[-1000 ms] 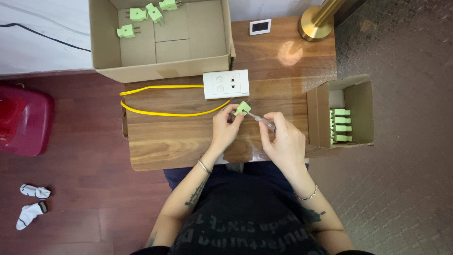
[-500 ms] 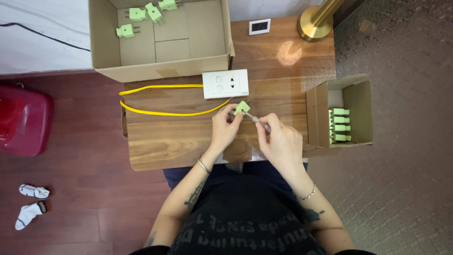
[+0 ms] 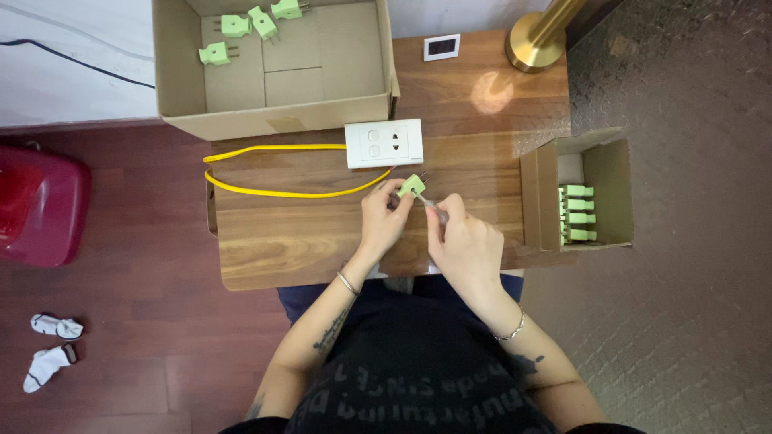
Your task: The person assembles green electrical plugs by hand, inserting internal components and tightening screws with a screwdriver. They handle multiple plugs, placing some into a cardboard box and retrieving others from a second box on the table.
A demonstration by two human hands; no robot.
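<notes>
Bare bench (image 3: pixel 289 233) lies open to the left of my left hand (image 3: pixel 382 221). The white socket (image 3: pixel 384 143) and yellow cable (image 3: pixel 273 191) block the way above; the small box (image 3: pixel 591 153) walls off the right beside my right hand (image 3: pixel 466 245).

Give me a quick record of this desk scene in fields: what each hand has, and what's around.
left hand: holds a green plug, prongs pointing up-right
right hand: holds a thin tool against the plug; its kind is too small to tell
table: wooden
socket: white, with a yellow cable looping left
big box: four green plugs inside
small box: on its side, a row of green plugs
lamp base: brass, top right
</notes>
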